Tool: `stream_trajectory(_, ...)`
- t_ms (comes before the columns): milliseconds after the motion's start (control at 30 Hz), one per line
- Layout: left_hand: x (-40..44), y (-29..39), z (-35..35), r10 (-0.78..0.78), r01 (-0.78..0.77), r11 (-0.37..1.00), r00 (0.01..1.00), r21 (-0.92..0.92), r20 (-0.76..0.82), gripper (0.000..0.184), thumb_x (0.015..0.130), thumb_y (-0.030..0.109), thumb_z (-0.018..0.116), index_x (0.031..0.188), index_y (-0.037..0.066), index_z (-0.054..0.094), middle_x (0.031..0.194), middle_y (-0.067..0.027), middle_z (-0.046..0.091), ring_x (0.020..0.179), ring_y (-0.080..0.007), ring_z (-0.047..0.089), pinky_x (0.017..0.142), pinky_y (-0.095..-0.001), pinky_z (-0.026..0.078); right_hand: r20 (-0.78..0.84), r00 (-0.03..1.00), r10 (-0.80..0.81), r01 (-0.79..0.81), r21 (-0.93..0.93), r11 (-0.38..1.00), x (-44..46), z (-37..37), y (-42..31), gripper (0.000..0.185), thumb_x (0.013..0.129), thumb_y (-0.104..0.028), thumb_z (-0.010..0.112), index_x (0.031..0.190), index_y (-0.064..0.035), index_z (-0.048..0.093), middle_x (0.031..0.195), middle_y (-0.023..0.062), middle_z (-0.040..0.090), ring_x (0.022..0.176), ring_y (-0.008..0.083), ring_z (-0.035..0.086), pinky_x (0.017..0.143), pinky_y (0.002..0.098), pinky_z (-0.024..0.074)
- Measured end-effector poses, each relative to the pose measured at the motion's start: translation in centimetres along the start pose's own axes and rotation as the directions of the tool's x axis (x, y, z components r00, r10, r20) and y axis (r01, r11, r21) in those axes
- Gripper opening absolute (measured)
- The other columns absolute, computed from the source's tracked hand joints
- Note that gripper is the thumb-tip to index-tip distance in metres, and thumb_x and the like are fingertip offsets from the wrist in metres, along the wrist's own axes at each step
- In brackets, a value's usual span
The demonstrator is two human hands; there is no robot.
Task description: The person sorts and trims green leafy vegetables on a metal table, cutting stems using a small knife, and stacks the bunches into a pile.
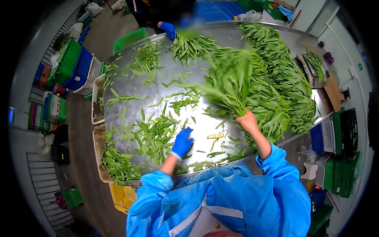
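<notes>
My bare right hand is closed round the stems of a bunch of leafy greens, which look like water spinach. The bunch points away from me over the metal table, its leaves smeared by motion. In a blue glove, my left hand is low over the table, thumb apart from the fingers and nothing visible in it. Loose leaves and cut stems lie just left of that hand. Between my hands rests a small yellow-handled tool, perhaps a folded knife.
Rows of bundled greens cover the table's right side, beside a scale with greens on it. Opposite, another person's blue-gloved hand is at a bunch. Pale baskets stand along the left edge, a yellow crate below.
</notes>
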State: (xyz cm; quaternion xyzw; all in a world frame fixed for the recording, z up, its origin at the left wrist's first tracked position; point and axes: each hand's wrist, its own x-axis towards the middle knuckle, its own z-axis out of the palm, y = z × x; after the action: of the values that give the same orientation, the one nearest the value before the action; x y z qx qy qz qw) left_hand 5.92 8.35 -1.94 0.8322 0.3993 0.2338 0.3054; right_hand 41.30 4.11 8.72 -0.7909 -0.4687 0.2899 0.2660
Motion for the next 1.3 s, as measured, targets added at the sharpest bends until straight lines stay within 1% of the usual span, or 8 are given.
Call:
stream_trajectory(300,-5.3,-14.7,-6.9,-0.178,0.264,0.917,0.942,0.299,-0.285,0.031,0.071,0.011,0.063,0.101,0.004,0.068,0.101,-0.0199,0.066,0.094,-0.0373,0.062,0.084,-0.0447,0.05,0.855,0.517,-0.032,-0.735,0.463,0.495,-2.8,14.0,-7.2,0.018,0.074,-0.005,0.064,0.088,0.0065,0.064,0.078,0.0145,0.065,0.068,0.0268,0.065,0.066,0.038,0.0551)
stream_trajectory(500,-4.8,-6.2,-17.3,-0.535,0.441,0.682,0.845,0.583,-0.013,0.027,0.079,0.03,0.069,0.096,0.009,0.071,0.088,-0.0178,0.068,0.083,-0.0351,0.065,0.072,-0.0431,0.053,0.717,0.583,-0.383,-0.663,0.692,0.287,-1.5,9.8,-17.1,0.024,0.078,-0.005,0.063,0.098,0.0069,0.057,0.084,0.0155,0.063,0.072,0.0267,0.066,0.07,0.0393,0.0552)
stream_trajectory(600,-2.1,-0.8,-15.1,-0.476,0.555,0.826,0.78,-0.098,0.407,0.029,0.087,0.025,0.067,0.109,0.007,0.07,0.098,-0.0116,0.071,0.09,-0.019,0.068,0.082,-0.0309,0.052,0.729,0.587,-0.353,-0.693,0.677,0.248,-1.8,10.1,-16.3,0.028,0.081,-0.007,0.063,0.105,0.0066,0.057,0.09,0.0164,0.065,0.079,0.0266,0.066,0.076,0.0397,0.0564)
stream_trajectory(667,-1.0,0.5,-9.9,-0.3,0.64,0.302,0.767,-0.706,0.567,0.037,0.096,0.025,0.056,0.126,0.005,0.058,0.107,-0.0064,0.066,0.097,-0.0183,0.063,0.09,-0.0311,0.049,0.797,0.539,-0.274,-0.779,0.595,0.197,-2.6,11.6,-13.7,0.039,0.085,-0.012,0.062,0.119,0.0052,0.052,0.1,0.0193,0.065,0.093,0.0305,0.066,0.088,0.0451,0.0543)
stream_trajectory(767,-2.4,-4.9,1.5,-0.086,0.654,-0.525,0.596,-0.545,0.798,0.047,0.09,0.044,0.063,0.123,0.011,0.054,0.105,-0.0063,0.063,0.084,-0.0172,0.062,0.077,-0.0296,0.051,0.916,0.399,-0.038,-0.909,0.401,0.111,-4.2,16.0,-8.4,0.034,0.089,-0.021,0.061,0.116,-0.0012,0.056,0.105,0.0175,0.065,0.098,0.0331,0.065,0.091,0.0493,0.053)
stream_trajectory(933,1.5,1.1,2.4,-0.55,0.758,-0.145,0.473,-0.636,0.688,0.043,0.093,0.037,0.059,0.121,0.005,0.057,0.111,-0.0095,0.065,0.091,-0.0205,0.065,0.082,-0.0327,0.053,0.854,0.468,0.228,-0.865,0.389,0.318,-4.3,15.9,-3.7,0.03,0.091,-0.026,0.057,0.113,-0.0059,0.058,0.109,0.0119,0.063,0.097,0.0278,0.064,0.088,0.0483,0.0539)
stream_trajectory(1133,1.0,0.5,-0.5,-0.185,0.563,-0.635,0.553,-0.528,0.812,0.04,0.092,0.025,0.059,0.124,0.001,0.055,0.116,-0.0122,0.064,0.104,-0.0232,0.063,0.091,-0.0345,0.051,0.836,0.497,0.232,-0.868,0.471,0.158,-3.6,14.9,-1.0,0.037,0.085,-0.029,0.065,0.116,-0.0088,0.058,0.106,0.01,0.063,0.094,0.0237,0.063,0.086,0.0459,0.0533)
stream_trajectory(1300,-0.1,0.8,2.1,-0.386,0.613,-0.453,0.52,-0.647,0.762,0.037,0.089,0.017,0.063,0.121,0.0,0.057,0.106,-0.0095,0.067,0.093,-0.0204,0.066,0.085,-0.031,0.053,0.708,0.618,0.343,-0.765,0.44,0.47,-4.4,15.8,-3.4,0.044,0.075,-0.015,0.075,0.114,-0.0003,0.06,0.097,0.0104,0.067,0.083,0.0219,0.065,0.079,0.0396,0.0537)
